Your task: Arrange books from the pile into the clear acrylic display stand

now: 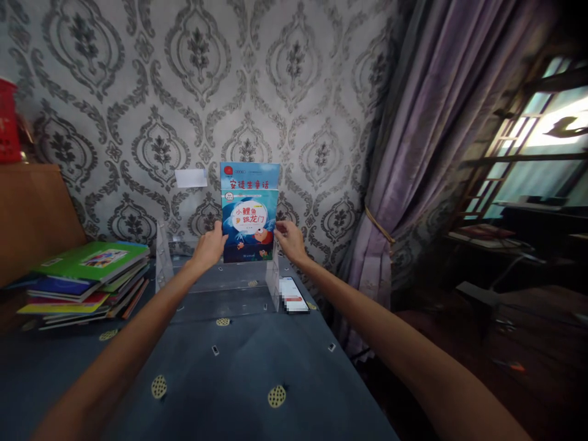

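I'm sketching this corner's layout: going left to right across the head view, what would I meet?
Red object at the edge, stack of books, left hand, held books, right hand, purple curtain, window.

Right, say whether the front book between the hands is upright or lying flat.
Upright: the front fish-cover storybook faces the camera, its title lines level, the left hand and right hand at its side edges.
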Tool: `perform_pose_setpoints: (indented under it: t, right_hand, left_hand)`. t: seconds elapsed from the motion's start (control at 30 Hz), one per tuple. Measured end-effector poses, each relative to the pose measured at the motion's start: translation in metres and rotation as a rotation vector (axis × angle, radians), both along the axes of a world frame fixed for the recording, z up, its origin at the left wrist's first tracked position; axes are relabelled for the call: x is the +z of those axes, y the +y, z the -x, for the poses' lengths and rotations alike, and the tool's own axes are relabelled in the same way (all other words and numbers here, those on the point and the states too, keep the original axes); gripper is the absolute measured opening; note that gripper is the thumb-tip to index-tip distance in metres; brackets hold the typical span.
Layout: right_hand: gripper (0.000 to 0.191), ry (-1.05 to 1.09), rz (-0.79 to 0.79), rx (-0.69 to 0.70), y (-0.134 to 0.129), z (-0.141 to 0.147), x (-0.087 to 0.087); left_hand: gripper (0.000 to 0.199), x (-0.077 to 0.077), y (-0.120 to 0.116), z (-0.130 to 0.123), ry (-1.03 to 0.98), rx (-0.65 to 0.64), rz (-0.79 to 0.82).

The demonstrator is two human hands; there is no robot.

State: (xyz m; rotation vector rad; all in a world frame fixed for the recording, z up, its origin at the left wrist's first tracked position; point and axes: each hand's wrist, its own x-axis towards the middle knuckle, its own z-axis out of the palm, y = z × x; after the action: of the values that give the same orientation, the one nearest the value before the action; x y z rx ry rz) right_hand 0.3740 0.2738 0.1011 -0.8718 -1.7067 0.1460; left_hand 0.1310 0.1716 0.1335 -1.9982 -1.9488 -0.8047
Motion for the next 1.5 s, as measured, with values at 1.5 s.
perform_pose_setpoints:
  t: [1.5]
  right_hand:
    - [0.009,0.077,0.09,-0.027,-0.008,0.003,-0.016]
  left_hand:
    - [0.055,0.01,-0.003,-0.012,0.083,0.107,0.099]
